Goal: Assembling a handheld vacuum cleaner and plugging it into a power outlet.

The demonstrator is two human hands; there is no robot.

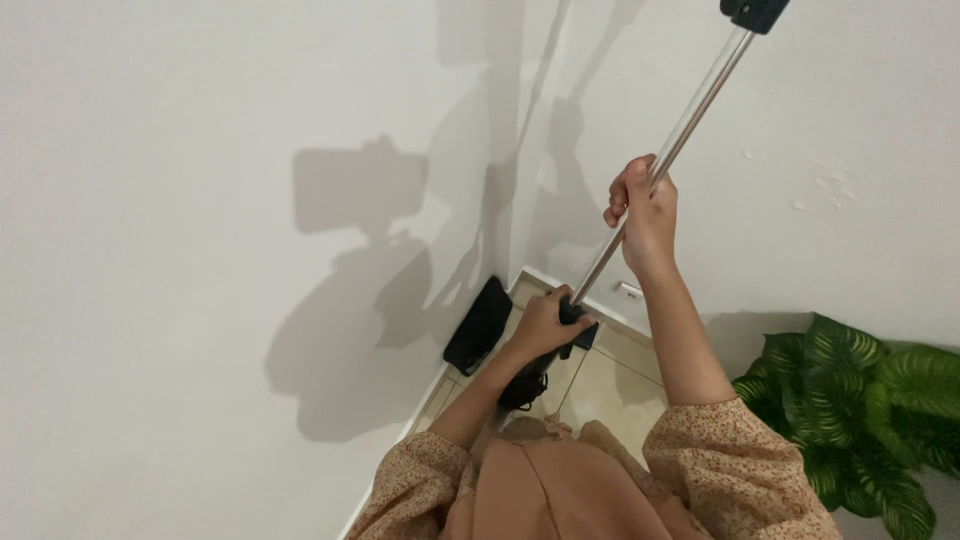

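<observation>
Corner of a room, seen from above. The right hand is clenched round a smooth, slim metal pole that slants up toward a black fitting at the top edge. The left hand grips the pole's black lower end. Plain white walls close in on both sides. A flat black pad leans in the corner on glossy beige floor tiles. A broad-leaved green plant stands near the right elbow.

Both hands grip a metal pole (slanted).
</observation>
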